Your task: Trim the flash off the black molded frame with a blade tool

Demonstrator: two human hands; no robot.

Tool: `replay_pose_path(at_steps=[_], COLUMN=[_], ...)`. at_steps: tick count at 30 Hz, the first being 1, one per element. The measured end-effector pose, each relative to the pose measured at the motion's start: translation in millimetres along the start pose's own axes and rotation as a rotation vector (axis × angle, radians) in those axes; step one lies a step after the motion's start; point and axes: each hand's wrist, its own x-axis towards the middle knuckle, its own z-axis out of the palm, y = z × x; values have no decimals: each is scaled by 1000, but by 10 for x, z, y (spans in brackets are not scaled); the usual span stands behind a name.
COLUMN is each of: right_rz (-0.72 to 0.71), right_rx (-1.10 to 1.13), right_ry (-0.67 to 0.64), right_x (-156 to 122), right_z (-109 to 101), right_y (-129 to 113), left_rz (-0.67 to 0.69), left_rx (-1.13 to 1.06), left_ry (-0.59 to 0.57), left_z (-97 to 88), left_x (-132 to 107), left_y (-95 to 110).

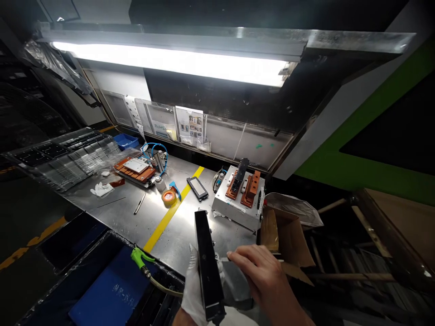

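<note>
My left hand (193, 290), in a white glove, grips a long black rectangular part (206, 262) held on edge above the near edge of the steel bench (129, 215). My bare right hand (261, 271) is just to the right of the part, fingers curled, with a thin metal tool tip (222, 259) showing at the fingertips next to the part's side. A silver fixture box with copper-coloured clamps (239, 197) stands on the bench beyond the hands.
A yellow stripe (170, 215) crosses the bench. Beside it lie a tape roll (168, 197), a small black framed panel (197, 188) and a thin rod (139, 203). A copper jig with blue hoses (136, 170) sits at back left, an open cardboard box (285, 240) at right, a green air nozzle (140, 257) near left.
</note>
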Motion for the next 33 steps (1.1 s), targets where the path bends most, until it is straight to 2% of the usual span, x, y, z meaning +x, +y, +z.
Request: replay_pose_path(at_steps=[4, 10, 16, 19, 21, 24, 28, 33], right_rz=[-18, 1, 22, 86, 141, 109, 18, 25], right_rx=[-2, 17, -12, -107, -167, -98, 38, 19], right_ry=[-25, -52, -6, 35, 79, 95, 0, -21], right_x=[64, 85, 128, 120, 109, 102, 113, 143], right_z=[1, 31, 141, 218, 235, 187, 86, 66], right_y=[-36, -25, -9, 42, 89, 128, 92, 54], left_rz=[24, 9, -12, -45, -60, -68, -75, -72], left_rx=[32, 9, 4, 14, 20, 14, 41, 47], left_ry=[-54, -63, -83, -41, -70, -116, -118, -141], left_z=[-60, -117, -105, -96, -92, -94, -108, -159], left_x=[28, 43, -12, -34, -43, -40, -6, 40], left_y=[-7, -4, 11, 2, -14, -26, -10, -11])
